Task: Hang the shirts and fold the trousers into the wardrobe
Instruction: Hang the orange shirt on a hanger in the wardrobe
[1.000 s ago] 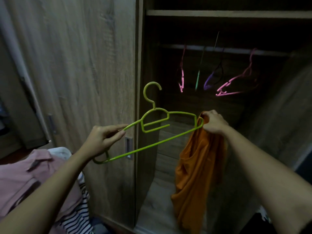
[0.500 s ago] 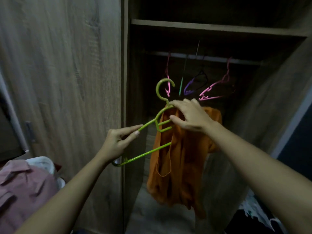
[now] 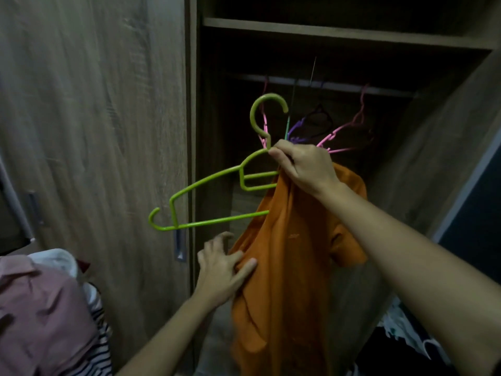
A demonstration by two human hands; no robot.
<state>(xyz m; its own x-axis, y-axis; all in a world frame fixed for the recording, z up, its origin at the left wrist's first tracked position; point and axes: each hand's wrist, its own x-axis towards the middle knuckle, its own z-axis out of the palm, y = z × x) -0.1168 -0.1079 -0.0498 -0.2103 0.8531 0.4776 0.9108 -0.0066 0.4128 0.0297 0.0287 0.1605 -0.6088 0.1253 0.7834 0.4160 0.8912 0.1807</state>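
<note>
1. Gripping the green hanger [image 3: 206, 183] at its neck with the right hand [image 3: 303, 169], fingers curled round it and the bunched collar together, likely to steady both.
2. Pinching the orange shirt [image 3: 292, 267] low at its edge with the left hand [image 3: 219, 270], seemingly to spread it over the hanger's bare arm.
3. Hanging before the open wardrobe [image 3: 339, 31], below the rail [image 3: 339, 87], not yet hooked.

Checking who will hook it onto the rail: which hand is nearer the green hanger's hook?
Right. The right hand grips the green hanger just below its hook; the left hand is well below, holding the orange shirt.
</note>
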